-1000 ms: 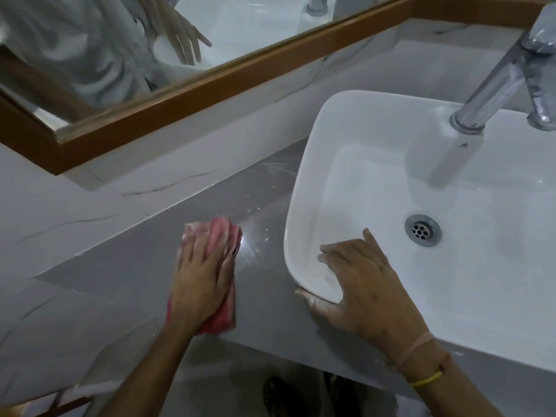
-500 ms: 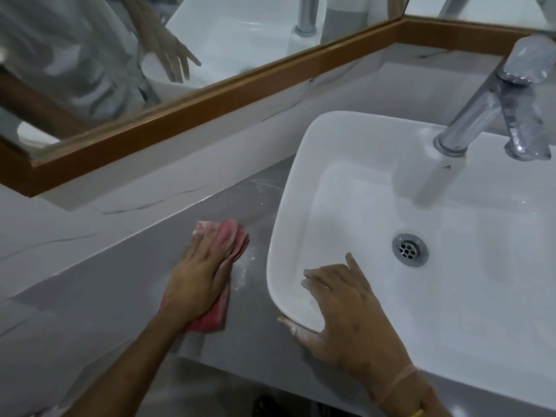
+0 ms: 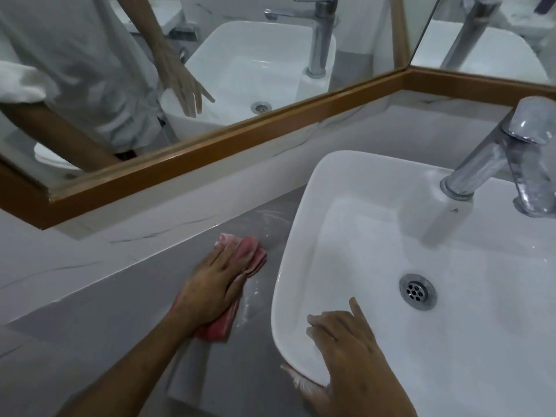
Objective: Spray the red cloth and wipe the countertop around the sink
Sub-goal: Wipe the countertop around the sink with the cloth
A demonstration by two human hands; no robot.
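My left hand presses flat on the folded red cloth, which lies on the grey countertop just left of the white sink. Most of the cloth is hidden under the palm; its far end and near edge stick out. My right hand rests over the sink's near left corner, fingers inside the rim and thumb under its outer edge. White streaks of spray or residue show on the countertop between cloth and sink. No spray bottle is in view.
A chrome tap stands at the back right of the basin, above the drain. A wood-framed mirror runs along the white marbled wall behind the counter. The counter's front edge drops off near my forearms.
The view has tilted upward, showing more mirror. My left hand slid the cloth forward and right along the counter toward the sink's side. My right hand stays on the sink corner.
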